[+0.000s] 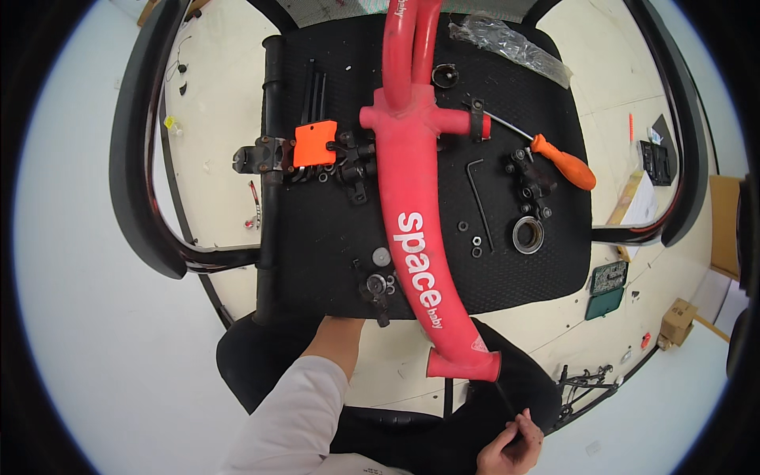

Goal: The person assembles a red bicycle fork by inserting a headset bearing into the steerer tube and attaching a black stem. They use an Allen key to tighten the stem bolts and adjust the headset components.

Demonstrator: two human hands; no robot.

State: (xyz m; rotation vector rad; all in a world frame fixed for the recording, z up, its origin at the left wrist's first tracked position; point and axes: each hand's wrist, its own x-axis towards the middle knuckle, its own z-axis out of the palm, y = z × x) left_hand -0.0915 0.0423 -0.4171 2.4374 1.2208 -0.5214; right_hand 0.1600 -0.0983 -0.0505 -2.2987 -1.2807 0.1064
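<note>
A pinkish-red bicycle frame point(416, 190) with white lettering lies lengthwise over a black chair seat point(340, 245). Its short cross tube point(465, 366) juts past the near edge of the seat, above my lap. Just below that tube, my right hand point(511, 445) pinches a thin dark rod point(505, 398) that slants up to the tube's right end. Whether the rod's tip enters the tube is unclear. My left forearm point(336, 348) reaches beneath the seat's front edge, so that hand and anything in it are hidden.
An orange-handled screwdriver point(564, 162), a hex key point(479, 206), a metal ring point(528, 235) and black clamp parts point(534, 178) lie right of the frame. Left are an orange plate point(315, 143) and a black tube point(271, 190). Clear plastic wrap point(511, 47) lies behind. Chair arms point(134, 150) flank everything.
</note>
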